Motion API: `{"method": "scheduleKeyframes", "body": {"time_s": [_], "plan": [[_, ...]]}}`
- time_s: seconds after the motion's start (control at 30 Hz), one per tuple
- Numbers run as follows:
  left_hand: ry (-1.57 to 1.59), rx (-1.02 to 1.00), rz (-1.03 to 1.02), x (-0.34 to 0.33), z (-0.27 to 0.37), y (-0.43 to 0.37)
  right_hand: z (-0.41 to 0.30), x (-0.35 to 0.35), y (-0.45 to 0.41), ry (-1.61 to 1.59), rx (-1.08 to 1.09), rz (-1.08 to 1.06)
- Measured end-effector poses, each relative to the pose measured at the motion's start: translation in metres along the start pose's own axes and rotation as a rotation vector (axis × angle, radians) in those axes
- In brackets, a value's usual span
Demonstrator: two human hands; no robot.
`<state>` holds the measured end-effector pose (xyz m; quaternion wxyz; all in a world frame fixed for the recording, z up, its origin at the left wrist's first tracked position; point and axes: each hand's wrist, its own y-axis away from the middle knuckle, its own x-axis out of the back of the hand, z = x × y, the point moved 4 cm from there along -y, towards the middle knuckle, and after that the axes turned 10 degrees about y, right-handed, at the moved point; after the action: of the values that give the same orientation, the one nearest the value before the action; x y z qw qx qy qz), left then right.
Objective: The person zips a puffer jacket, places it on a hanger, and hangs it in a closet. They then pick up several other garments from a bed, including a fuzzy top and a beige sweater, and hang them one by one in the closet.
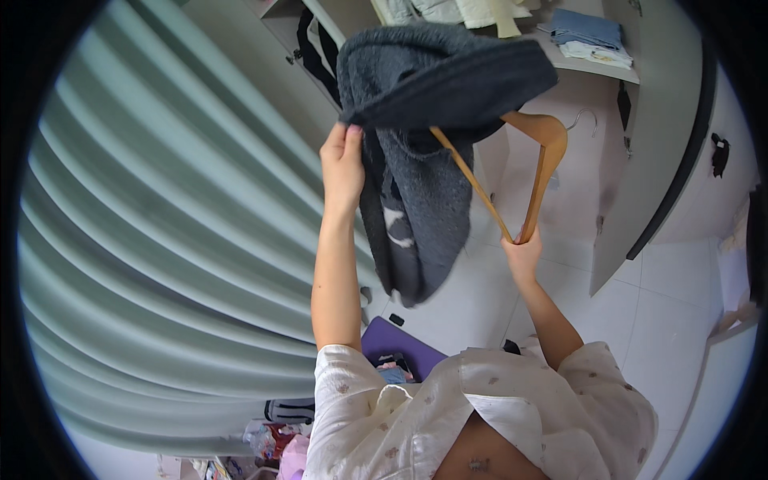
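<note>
My left hand (345,165) pinches the edge of a dark grey knit garment (426,198) between thumb and fingers, at arm's length before me. The garment hangs down below a wide dark band (456,90) along its upper part. A wooden clothes hanger (545,162) with a metal hook is partly inside the garment, its far end hidden by the cloth. My right hand (523,252) grips the other end of the hanger, lower and to the right. A white and grey patch shows on the garment's hanging part.
Green curtains (180,228) fill the left side. Ahead stands an open wardrobe with folded clothes (588,36) on a shelf (600,69) and a door (654,150) swung out at right. A purple mat (402,345) with clothes on it lies on the tiled floor below.
</note>
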<state>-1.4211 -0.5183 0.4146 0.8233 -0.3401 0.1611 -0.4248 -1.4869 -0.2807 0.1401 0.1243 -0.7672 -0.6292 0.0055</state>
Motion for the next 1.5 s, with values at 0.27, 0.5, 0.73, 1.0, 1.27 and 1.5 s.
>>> {"method": "scheduleKeyframes", "body": {"time_s": [0.27, 0.5, 0.73, 1.0, 1.27, 1.5], "plan": [[-0.645, -0.726, -0.046, -0.001, 0.134, -0.059, 0.05, 0.079, -0.021, 0.482, 0.135, 0.271], [-0.851, -1.005, -0.362, -0.009, 0.182, -0.073, 0.057, 0.094, -0.019, 0.411, 0.138, 0.146], [-1.058, -1.186, -0.37, -0.02, 0.211, -0.088, 0.051, 0.084, -0.036, 0.398, 0.091, 0.077], [-1.151, -1.022, -0.576, -0.032, 0.195, -0.076, -0.007, 0.008, 0.002, 0.264, 0.084, -0.095], [-1.179, -0.598, -0.708, -0.008, 0.175, -0.055, -0.025, -0.031, 0.02, -0.021, 0.193, 0.022], [-1.465, -0.632, -0.891, -0.016, 0.148, -0.006, -0.057, -0.017, 0.003, 0.142, 0.335, 0.045]]}}
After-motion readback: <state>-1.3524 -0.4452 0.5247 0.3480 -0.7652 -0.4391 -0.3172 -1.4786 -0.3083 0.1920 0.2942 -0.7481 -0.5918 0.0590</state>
